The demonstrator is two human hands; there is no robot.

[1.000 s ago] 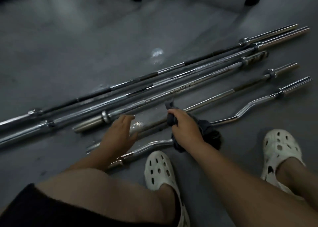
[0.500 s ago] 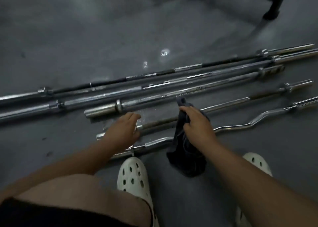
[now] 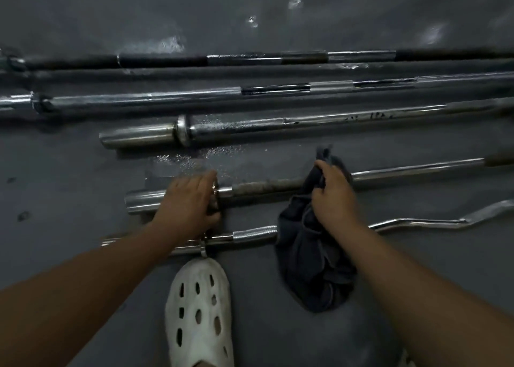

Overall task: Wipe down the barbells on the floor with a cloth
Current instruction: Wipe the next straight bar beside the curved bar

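The cloth [image 3: 311,269] was clutched by the right hand [image 3: 333,197] against the fourth bar [image 3: 267,185] of five laid side by side on the floor [image 3: 83,18]. That bar's sleeve end was grasped by the left hand [image 3: 189,202]. The cloth's tail was draped over the curl bar [image 3: 250,234].

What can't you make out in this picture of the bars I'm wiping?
Head view:
- The farthest bar and second bar: both ends cut off by the side edges.
- The middle bar, thin straight bar, bent bar: right ends cut off by the right edge.
- Thin straight bar beneath the cloth and right hand: covered by them.
- Its collar: covered by the gripping left hand.
- Black marks on the middle bar: too blurred to read.
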